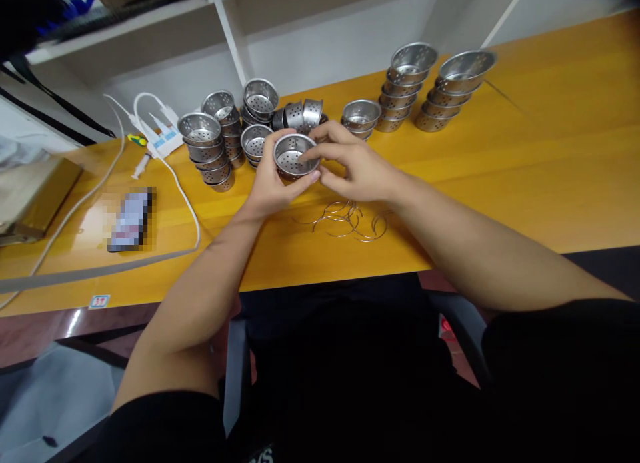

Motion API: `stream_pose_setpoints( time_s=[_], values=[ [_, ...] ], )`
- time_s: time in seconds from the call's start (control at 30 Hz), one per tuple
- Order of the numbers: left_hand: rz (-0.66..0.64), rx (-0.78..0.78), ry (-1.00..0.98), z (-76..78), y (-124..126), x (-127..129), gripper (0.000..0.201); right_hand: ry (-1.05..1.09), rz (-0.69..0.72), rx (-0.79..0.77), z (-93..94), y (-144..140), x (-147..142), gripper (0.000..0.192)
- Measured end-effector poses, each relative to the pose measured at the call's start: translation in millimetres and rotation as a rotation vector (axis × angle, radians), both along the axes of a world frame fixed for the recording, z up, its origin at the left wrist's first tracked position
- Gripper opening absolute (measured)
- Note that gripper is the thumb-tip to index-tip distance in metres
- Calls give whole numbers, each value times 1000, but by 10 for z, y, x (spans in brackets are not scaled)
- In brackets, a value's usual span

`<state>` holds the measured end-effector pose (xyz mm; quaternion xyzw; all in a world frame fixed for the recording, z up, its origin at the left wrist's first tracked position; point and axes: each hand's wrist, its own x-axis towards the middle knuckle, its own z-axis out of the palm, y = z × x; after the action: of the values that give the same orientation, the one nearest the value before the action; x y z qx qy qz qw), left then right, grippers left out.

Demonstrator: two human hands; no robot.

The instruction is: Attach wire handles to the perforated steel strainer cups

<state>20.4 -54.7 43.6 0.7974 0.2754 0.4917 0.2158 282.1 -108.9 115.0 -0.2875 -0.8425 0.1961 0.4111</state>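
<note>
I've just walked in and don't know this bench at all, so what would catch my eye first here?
First, the two hands at the table's middle: the left hand cradles a perforated metal cup while the right hand fingers its rim. Behind them stand stacks of the same cups in a row along the orange table. Just in front of the hands lies a loose tangle of thin wire rings.

The cup [295, 155] sits between both hands above the table [550, 156]; wire rings [350, 219] lie before it; stacks [215, 143] behind; phone [131, 219] left.
</note>
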Motion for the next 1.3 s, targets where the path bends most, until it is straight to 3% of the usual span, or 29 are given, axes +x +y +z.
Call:
stream_pose_setpoints(
  time_s=[0.1, 0.23, 0.4, 0.5, 0.7, 0.87, 0.97, 1.13, 1.3],
  values=[
    [-9, 6, -9, -26, 33, 10, 113, 48, -10, -12, 3, 20, 24, 43],
    [76, 27, 17, 34, 26, -2, 108, 89, -93, 5, -14, 91, 133, 47],
    [173, 100, -90, 114, 64, -119, 79, 114, -137, -1, -117, 209, 205, 46],
    [192, 102, -129, 125, 118, -185, 73, 75, -122, 0, -241, 269, 132, 46],
    [230, 150, -115, 152, 117, -168, 74, -49, -203, 38, -446, 340, -72, 35],
    [177, 65, -174, 191, 56, -91, 80, -114, -263, 33, -500, 360, -151, 25],
    [210, 37, -186, 189, 58, -81, 80, -110, -257, 70, -523, 368, -166, 34],
    [181, 116, -140, 109, 161, -129, 69, -82, -240, 85, -361, 348, -39, 56],
    [188, 146, -144, 88, 192, -147, 71, -187, -543, 34, 41, 298, 395, 38]
  ],
)
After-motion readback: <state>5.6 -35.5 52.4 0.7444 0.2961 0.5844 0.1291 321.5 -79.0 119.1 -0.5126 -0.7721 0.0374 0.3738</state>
